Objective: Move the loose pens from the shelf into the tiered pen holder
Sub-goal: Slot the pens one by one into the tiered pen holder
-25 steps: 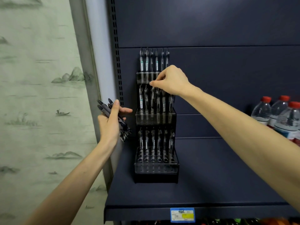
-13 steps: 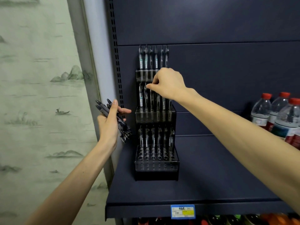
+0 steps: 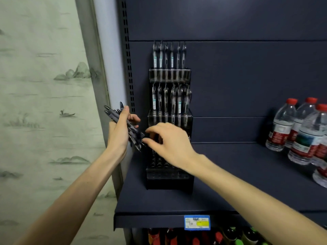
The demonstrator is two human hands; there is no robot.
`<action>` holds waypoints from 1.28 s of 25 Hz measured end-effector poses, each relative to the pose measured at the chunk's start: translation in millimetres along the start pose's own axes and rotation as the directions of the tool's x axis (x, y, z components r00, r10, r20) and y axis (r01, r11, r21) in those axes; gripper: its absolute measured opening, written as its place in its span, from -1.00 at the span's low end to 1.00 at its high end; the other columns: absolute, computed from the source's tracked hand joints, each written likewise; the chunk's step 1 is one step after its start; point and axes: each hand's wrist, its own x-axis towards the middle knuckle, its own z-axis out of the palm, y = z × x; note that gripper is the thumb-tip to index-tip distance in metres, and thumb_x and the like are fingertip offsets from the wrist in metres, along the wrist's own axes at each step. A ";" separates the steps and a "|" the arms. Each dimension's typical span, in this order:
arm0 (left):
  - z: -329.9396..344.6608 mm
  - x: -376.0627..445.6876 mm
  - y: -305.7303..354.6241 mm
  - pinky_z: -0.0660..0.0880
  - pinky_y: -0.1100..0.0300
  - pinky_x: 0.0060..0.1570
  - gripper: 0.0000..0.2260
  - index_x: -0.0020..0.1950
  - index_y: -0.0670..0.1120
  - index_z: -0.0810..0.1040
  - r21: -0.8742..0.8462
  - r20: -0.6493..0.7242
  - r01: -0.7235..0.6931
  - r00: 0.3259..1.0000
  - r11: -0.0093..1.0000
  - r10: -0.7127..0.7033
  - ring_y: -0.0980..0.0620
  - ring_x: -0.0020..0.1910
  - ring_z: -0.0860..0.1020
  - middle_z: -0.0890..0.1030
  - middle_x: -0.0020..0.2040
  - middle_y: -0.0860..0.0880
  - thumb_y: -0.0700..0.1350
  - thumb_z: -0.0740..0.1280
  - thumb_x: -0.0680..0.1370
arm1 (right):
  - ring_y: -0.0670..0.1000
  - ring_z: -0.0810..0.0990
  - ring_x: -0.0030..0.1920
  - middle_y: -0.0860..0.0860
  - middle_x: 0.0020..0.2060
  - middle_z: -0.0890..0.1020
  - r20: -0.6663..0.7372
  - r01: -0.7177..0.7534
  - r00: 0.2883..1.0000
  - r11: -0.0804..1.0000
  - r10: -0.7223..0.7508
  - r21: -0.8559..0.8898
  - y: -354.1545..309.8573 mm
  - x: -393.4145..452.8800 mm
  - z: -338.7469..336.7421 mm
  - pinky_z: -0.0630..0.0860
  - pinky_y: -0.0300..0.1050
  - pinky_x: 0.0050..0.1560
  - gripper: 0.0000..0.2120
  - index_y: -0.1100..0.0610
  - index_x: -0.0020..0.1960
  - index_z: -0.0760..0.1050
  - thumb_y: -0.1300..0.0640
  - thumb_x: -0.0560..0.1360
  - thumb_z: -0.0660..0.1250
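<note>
Reaching for the next pen

Left hand clutches the pen bundle beside the tiered pen holder; right hand, fingers spread and holding nothing, reaches in. Tugging one pen could spill others.

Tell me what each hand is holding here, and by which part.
The left hand grips a bundle of pens around their middle. The right hand holds nothing; its fingers reach toward the bundle's lower ends.

You've got dim, even light, dark shelf swallowing detail, right hand motion-blurred, wide-angle bend twd frame edges, bottles right of shelf soft.
</note>
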 end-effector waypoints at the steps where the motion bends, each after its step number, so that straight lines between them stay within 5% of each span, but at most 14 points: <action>1: 0.9 -1.9 -0.9 0.55 0.14 -0.23 -0.56 -0.33 -0.07 0.58 0.008 -0.001 0.011 1.000 1.000 -0.011 0.01 -0.34 0.57 0.64 -0.29 -0.07 0.04 0.28 0.71 | -0.04 0.59 0.00 -0.13 -0.07 0.66 0.023 -0.023 0.999 1.000 0.023 0.014 -1.4 -1.0 10.3 0.57 0.00 -0.03 -0.71 -0.08 0.16 0.65 -0.20 0.55 0.36; 7: -4.1 -3.6 -0.3 0.42 0.16 -0.38 -0.58 -0.29 -0.06 0.38 -0.157 0.036 0.093 0.995 0.983 -0.088 0.00 -0.42 0.42 0.43 -0.39 -0.01 0.12 0.29 0.69 | -0.11 0.61 -0.12 -0.14 -0.12 0.68 0.056 -0.187 0.982 0.918 0.178 0.351 0.9 -1.8 30.7 0.58 0.06 -0.04 -0.78 -0.04 0.13 0.71 -0.08 0.53 0.46; 11: -5.0 -7.1 3.4 0.26 0.28 -0.58 -0.55 -0.29 -0.03 0.37 -0.105 -0.077 0.106 0.990 0.989 -0.114 0.10 -0.56 0.33 0.41 -0.43 -0.02 0.23 0.26 0.66 | -0.14 0.69 -0.10 -0.08 -0.10 0.76 0.067 -0.253 0.951 0.636 0.302 0.729 -5.7 -1.6 23.7 0.61 -0.13 -0.03 -0.85 0.09 0.11 0.74 0.14 0.56 0.47; 18: 0.6 -8.3 5.7 0.14 0.30 -0.61 -0.57 -0.22 -0.03 0.37 -0.103 -0.019 0.164 0.986 0.981 -0.167 0.15 -0.60 0.20 0.32 -0.50 0.05 0.29 0.30 0.61 | -0.02 0.70 -0.22 0.09 -0.07 0.77 0.187 -0.354 0.863 0.298 0.470 0.886 -9.2 4.1 6.2 0.57 -0.23 -0.34 -0.87 0.14 0.09 0.70 0.21 0.60 0.40; 25: 2.2 -14.6 2.0 0.10 0.28 -0.55 -0.47 -0.34 0.03 0.28 -0.041 0.102 0.144 0.985 0.989 -0.140 0.13 -0.56 0.17 0.20 -0.50 0.06 0.43 0.40 0.34 | -0.06 0.68 -0.30 0.07 -0.05 0.77 0.209 -0.363 0.791 0.168 0.575 0.916 -6.3 15.7 -17.7 0.45 -0.28 -0.44 -0.84 0.20 0.10 0.70 0.16 0.59 0.42; 28: 2.5 -18.2 3.9 0.08 0.27 -0.56 -0.58 -0.31 -0.03 0.38 -0.009 0.124 0.004 0.992 1.000 -0.003 0.14 -0.59 0.18 0.23 -0.51 0.05 0.24 0.48 0.38 | -0.10 0.62 -0.35 0.04 -0.10 0.76 0.137 -0.312 0.775 0.185 0.616 0.932 -1.4 32.3 -42.1 0.40 -0.27 -0.44 -0.85 0.19 0.06 0.72 0.13 0.57 0.45; 32: -2.1 -15.9 4.6 0.16 0.33 -0.58 -0.55 -0.35 -0.07 0.28 0.107 0.109 -0.119 0.988 0.987 0.107 0.14 -0.62 0.18 0.23 -0.53 0.06 -0.02 0.49 0.56 | -0.12 0.60 -0.35 0.02 -0.12 0.75 -0.016 -0.201 0.775 0.271 0.632 0.941 10.1 62.3 -90.2 0.43 -0.29 -0.41 -0.88 0.14 0.00 0.70 0.09 0.58 0.44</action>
